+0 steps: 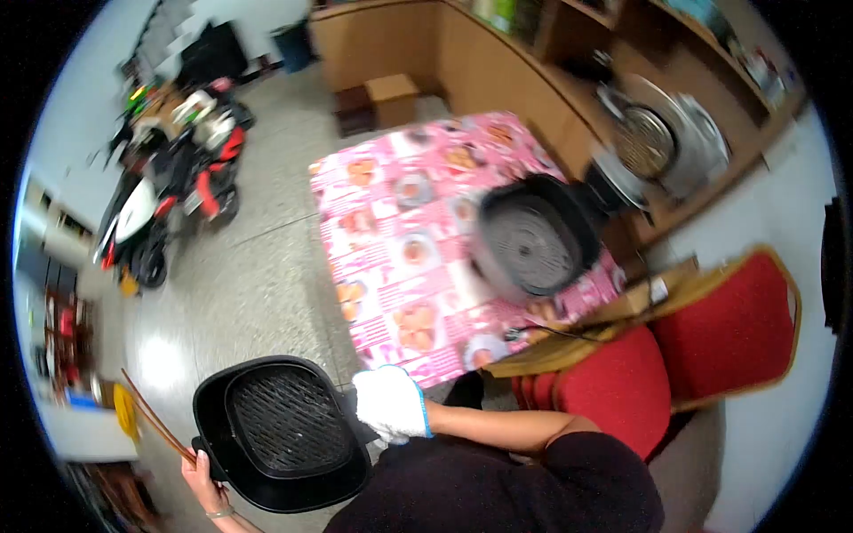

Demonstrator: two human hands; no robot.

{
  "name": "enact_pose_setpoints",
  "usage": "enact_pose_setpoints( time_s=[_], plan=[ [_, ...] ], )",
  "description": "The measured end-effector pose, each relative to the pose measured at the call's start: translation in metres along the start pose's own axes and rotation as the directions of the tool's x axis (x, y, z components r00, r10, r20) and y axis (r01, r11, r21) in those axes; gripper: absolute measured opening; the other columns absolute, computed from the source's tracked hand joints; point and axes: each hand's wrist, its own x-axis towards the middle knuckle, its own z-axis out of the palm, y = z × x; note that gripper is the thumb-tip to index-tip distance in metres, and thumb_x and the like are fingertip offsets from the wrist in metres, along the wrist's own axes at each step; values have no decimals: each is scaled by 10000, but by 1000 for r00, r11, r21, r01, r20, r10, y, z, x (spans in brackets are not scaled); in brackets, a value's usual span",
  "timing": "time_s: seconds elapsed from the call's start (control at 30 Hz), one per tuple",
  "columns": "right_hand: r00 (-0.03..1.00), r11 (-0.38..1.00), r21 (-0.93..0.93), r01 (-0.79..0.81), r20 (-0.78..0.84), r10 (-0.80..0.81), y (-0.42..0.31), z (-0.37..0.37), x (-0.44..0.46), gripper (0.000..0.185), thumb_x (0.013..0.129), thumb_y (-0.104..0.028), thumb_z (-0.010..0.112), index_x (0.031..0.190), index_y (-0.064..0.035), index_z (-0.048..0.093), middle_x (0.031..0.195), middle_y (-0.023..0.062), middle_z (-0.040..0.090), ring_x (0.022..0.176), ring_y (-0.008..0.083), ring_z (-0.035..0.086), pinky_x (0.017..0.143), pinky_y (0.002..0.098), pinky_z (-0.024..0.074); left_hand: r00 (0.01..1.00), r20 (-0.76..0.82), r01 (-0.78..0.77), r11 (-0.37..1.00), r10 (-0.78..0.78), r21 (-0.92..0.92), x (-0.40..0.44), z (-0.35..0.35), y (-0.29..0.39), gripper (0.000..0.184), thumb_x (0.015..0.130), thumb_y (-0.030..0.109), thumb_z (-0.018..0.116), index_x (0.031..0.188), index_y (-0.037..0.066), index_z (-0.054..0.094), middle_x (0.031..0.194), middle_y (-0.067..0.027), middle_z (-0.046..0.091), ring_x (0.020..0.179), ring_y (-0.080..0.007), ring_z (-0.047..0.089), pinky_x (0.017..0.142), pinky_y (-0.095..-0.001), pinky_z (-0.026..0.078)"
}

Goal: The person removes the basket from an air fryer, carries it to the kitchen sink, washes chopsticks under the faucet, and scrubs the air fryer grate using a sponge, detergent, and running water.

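Observation:
A black, rounded-square grill pan (293,422) with a ridged bottom is held at the lower left, over the floor. My left hand (206,484) is closed at its left side, by a small side grip, with a pair of brown chopsticks (153,417) pointing up and away. My right hand (391,404), in a white cloth mitt with blue trim, is closed around the pan's handle on the right side. The fingers inside the mitt are hidden. Small pale bits dot the ridges.
A table with a pink food-print cover (382,258) stands ahead, bearing a deep black basket (533,244) with a slotted bottom. Red chairs (613,391) are at the right, shelves with pots (644,142) beyond. A motorbike (169,191) is parked at the left.

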Motion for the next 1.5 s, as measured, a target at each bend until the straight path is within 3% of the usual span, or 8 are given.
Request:
enact_pose_setpoints(
  time_s=[0.2,0.33,0.6,0.83,1.13,1.2,1.3,1.5],
  plan=[
    [946,908,-269,322,129,-297,-86,166,78,199,589,-228,595,491,-64,539,538,131,494,514,278,534,471,360,428,903,-351,203,967,-246,-154,-75,-180,-64,144,857,171,524,742,131,445,606,81,374,499,-33,342,436,-195,301],
    [796,826,-271,493,524,-303,-138,189,141,364,444,-371,685,578,-42,603,662,171,560,647,318,578,553,402,471,866,-461,102,970,-196,-221,-71,-235,-101,161,852,181,546,726,113,474,657,74,431,593,-35,397,537,-195,343],
    [910,844,-373,386,302,-283,-140,253,228,300,434,-275,708,576,-42,582,652,169,557,603,326,584,542,389,478,808,-513,36,893,-291,-450,-7,-266,-133,119,852,141,538,753,85,501,671,57,484,570,-55,453,522,-215,393],
    [857,769,-439,465,441,-267,-157,266,385,412,362,-343,716,626,-44,615,748,171,583,682,321,590,615,384,486,865,-458,-24,895,-205,-445,144,-298,-138,110,858,132,530,766,72,530,691,52,494,606,-46,455,538,-211,387],
    [764,706,-412,576,578,-287,-194,366,613,263,475,-262,682,638,-65,624,707,173,596,676,351,606,609,376,509,631,-621,120,849,-465,-514,286,-368,-151,109,835,165,561,786,69,552,700,49,502,613,-46,460,543,-209,380],
    [894,904,-272,331,397,-208,-200,427,658,157,565,-185,634,663,-63,623,730,177,599,693,341,607,622,367,508,625,-667,2,855,-406,-518,297,-394,-191,135,852,178,536,789,61,557,654,60,495,548,-45,438,495,-194,361],
    [617,641,-87,762,397,-680,-254,475,720,268,457,-196,658,678,-53,606,737,177,590,668,349,588,590,371,491,486,-718,54,838,-497,-544,319,-436,-198,177,859,196,533,753,56,557,622,37,528,500,-58,469,460,-201,383],
    [493,606,-71,792,661,-566,-375,561,825,311,534,-347,662,736,-114,620,781,133,616,765,318,595,662,374,496,343,-827,-36,873,-446,-486,384,-549,-240,184,841,213,562,725,71,553,620,30,534,500,-72,490,448,-216,390]
  ],
)
